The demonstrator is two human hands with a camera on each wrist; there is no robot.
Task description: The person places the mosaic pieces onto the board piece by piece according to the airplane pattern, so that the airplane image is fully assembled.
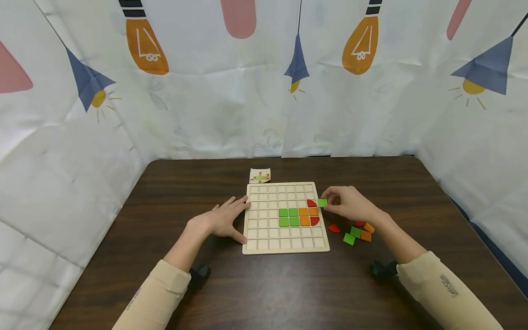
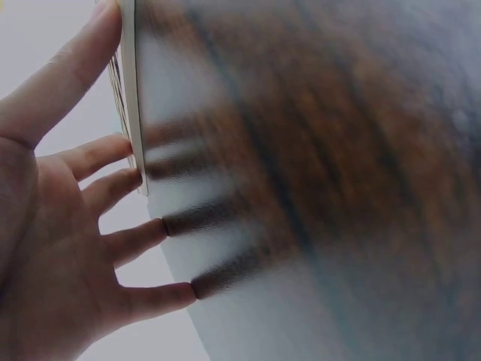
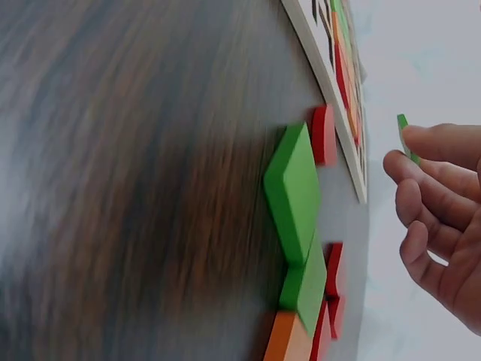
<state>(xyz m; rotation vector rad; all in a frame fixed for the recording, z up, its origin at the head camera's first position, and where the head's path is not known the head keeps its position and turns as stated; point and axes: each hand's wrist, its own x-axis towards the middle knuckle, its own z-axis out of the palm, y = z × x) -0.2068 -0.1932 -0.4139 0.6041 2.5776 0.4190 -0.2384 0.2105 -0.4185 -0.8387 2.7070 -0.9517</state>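
Observation:
A pale wooden grid board (image 1: 264,245) lies flat on the table. In its right half sit several green square tiles (image 1: 288,217), three orange squares (image 1: 304,216) and two red rounded pieces (image 1: 315,221). My left hand (image 1: 222,221) has its fingers spread, with thumb and fingertips touching the board's left edge; the left wrist view shows that edge (image 2: 134,98) between them. Beside the board's upper right edge, my right hand (image 1: 350,202) pinches a green square tile (image 1: 322,202) between thumb and fingers. The right wrist view has this tile (image 3: 403,129) raised off the table.
Loose pieces lie right of the board: green squares (image 1: 349,239), orange ones (image 1: 365,235) and red pieces (image 1: 334,228), some partly hidden by the right forearm. A small printed card (image 1: 260,176) lies behind the board. A patterned white curtain (image 1: 231,114) hangs behind the dark table (image 1: 185,178).

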